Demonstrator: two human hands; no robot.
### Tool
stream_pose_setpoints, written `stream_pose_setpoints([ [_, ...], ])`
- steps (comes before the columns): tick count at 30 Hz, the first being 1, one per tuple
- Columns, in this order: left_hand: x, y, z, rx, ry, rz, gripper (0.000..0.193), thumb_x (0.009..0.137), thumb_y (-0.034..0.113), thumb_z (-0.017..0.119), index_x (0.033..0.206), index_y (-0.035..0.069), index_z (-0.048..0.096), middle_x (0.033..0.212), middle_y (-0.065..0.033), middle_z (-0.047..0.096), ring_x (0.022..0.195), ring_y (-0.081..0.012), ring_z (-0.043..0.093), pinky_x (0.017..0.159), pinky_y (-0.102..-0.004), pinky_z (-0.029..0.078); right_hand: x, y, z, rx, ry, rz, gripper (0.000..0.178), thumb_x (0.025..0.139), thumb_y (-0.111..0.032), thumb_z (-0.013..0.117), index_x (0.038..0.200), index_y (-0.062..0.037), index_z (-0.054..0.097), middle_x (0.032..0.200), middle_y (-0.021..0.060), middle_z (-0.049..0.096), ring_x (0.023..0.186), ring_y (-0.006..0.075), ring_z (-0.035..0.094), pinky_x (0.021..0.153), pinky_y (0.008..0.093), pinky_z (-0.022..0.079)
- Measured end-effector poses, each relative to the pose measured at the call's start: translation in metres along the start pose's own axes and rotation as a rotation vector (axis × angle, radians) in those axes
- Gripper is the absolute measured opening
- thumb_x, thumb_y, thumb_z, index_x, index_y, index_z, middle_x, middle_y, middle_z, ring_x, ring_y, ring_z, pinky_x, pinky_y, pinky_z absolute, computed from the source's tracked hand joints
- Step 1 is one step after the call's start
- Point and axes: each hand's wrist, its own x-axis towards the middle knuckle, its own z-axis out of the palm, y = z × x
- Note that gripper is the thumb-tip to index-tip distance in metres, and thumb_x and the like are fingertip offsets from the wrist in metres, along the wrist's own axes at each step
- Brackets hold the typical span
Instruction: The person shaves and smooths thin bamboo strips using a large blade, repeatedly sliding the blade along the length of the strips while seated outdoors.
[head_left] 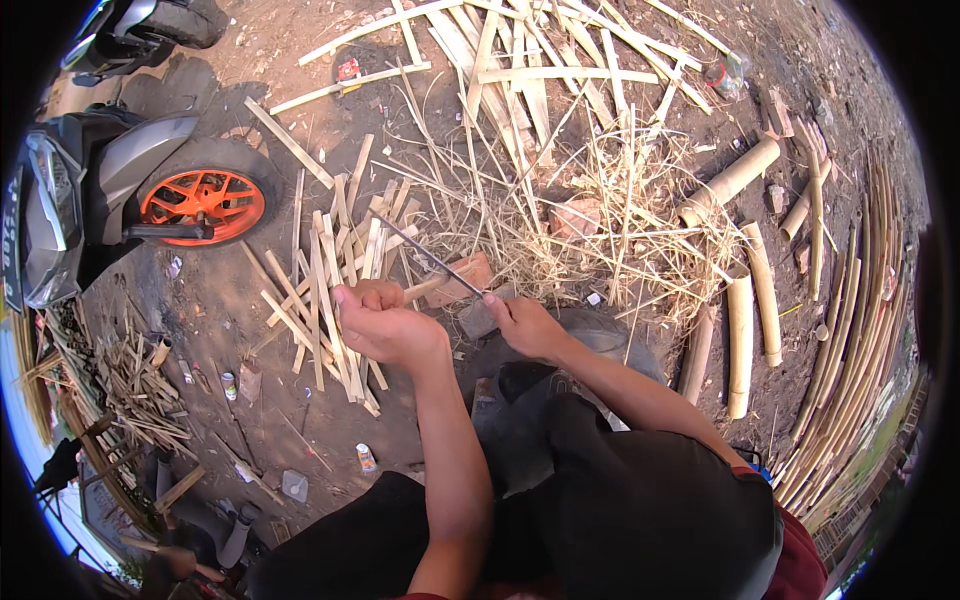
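My left hand (390,325) is curled closed, with a short bamboo strip (428,288) poking out to its right. My right hand (530,327) grips one end of a long, thin dark blade (430,255); its handle is hidden in the fingers. The blade slants up and leftward, passing over the strip. Whether the two touch, I cannot tell. Just beyond my hands lie a reddish brick (462,280) and a grey block (478,318). Many split bamboo pieces (322,290) are heaped left of my left hand.
Long bamboo slats (520,75) and curly shavings (640,220) cover the ground ahead. Cut bamboo tubes (739,345) and long poles (850,330) lie at right. A motorbike with an orange wheel (205,207) stands at left. Another person's leg (235,535) shows at lower left.
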Motion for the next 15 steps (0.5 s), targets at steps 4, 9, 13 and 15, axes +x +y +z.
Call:
stream_pose_setpoints([
  [4,-0.003,-0.006,-0.01,0.003,-0.05,0.155,0.051,0.103,0.032,0.048,0.06,0.017,0.026,0.054,0.0044,0.025,0.049,-0.0093,0.02,0.049,-0.0281,0.019,0.016,0.026,-0.012,-0.184,-0.007,-0.02,0.067,0.107,-0.046,0.039,0.08,0.0085,0.066,0.075,0.0334,0.062,0.077,0.0506,0.064,0.075,0.0545,0.049],
  [9,0.013,-0.009,-0.018,0.048,-0.02,0.224,0.051,0.095,0.013,0.06,0.054,0.013,0.031,0.049,0.0029,0.03,0.047,-0.0079,0.024,0.046,-0.0281,0.018,0.007,-0.003,0.005,-0.077,-0.028,-0.008,0.073,0.105,-0.052,0.038,0.079,0.0103,0.067,0.08,0.0363,0.064,0.084,0.0512,0.065,0.082,0.0552,0.051],
  [13,0.024,0.0,-0.03,0.016,0.075,0.121,0.049,0.099,0.021,0.058,0.057,0.016,0.033,0.049,0.0046,0.027,0.045,-0.0086,0.025,0.047,-0.0288,0.021,0.015,0.061,-0.02,-0.274,-0.053,0.148,0.078,0.104,-0.056,0.036,0.082,0.0121,0.069,0.082,0.0378,0.064,0.088,0.0543,0.065,0.086,0.0554,0.051],
  [15,0.03,0.0,-0.032,-0.001,0.092,0.153,0.049,0.099,0.022,0.058,0.057,0.016,0.033,0.049,0.0046,0.027,0.045,-0.0088,0.025,0.047,-0.0293,0.021,0.012,0.052,-0.019,-0.346,-0.09,0.038,0.08,0.104,-0.056,0.035,0.081,0.012,0.07,0.081,0.0377,0.065,0.089,0.0549,0.065,0.088,0.055,0.051],
])
